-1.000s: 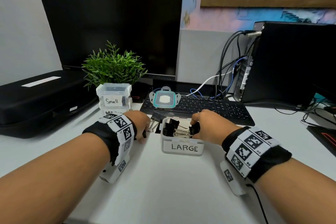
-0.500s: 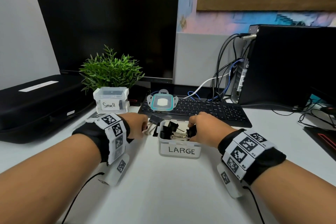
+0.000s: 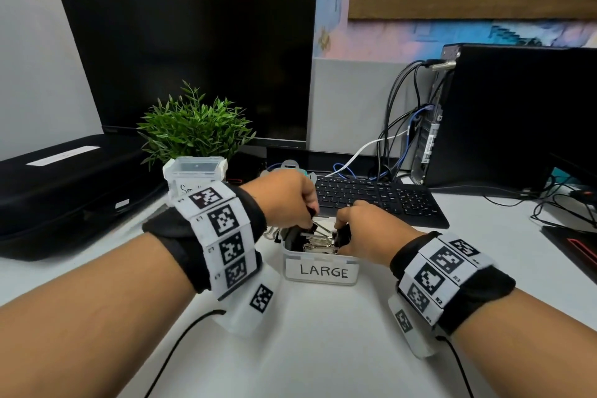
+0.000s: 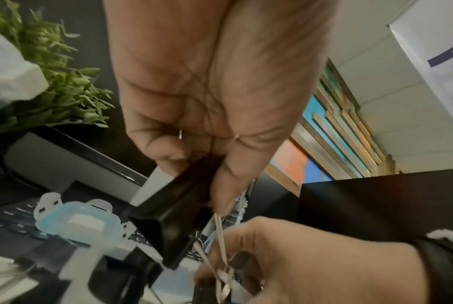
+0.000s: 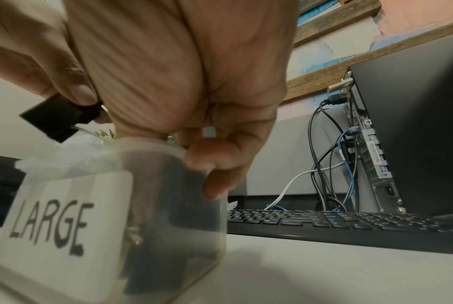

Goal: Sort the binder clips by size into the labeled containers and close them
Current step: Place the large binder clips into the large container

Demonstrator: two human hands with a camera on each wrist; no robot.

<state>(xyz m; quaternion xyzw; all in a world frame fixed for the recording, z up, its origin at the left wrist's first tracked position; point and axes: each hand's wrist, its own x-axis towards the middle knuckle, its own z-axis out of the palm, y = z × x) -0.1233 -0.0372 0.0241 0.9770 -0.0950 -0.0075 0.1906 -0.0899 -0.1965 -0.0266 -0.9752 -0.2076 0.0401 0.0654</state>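
The open clear container labeled LARGE (image 3: 321, 272) stands mid-desk and holds several black binder clips (image 3: 318, 244). My left hand (image 3: 287, 200) hovers over its far left corner and pinches a large black binder clip (image 4: 173, 222) between thumb and fingers. At the container's right rim my right hand (image 3: 361, 229) grips another black clip (image 5: 56, 119), with its little finger against the container's wall (image 5: 90, 216). The container labeled Small (image 3: 193, 171) sits closed by the plant. A teal-rimmed lid (image 4: 77, 222) lies on the keyboard, mostly hidden behind my left hand in the head view.
A potted plant (image 3: 193, 129) and a monitor (image 3: 193, 64) stand behind the Small container. A keyboard (image 3: 378, 200) lies just past the containers, a computer tower (image 3: 517, 116) with cables at right, a black case (image 3: 64, 191) at left. Wire clip handles (image 3: 274, 231) show left of the LARGE container.
My left hand has lifted its clip from the desk left of the LARGE container to above the container's opening. My right hand stays at the right rim. The head view has drawn closer.
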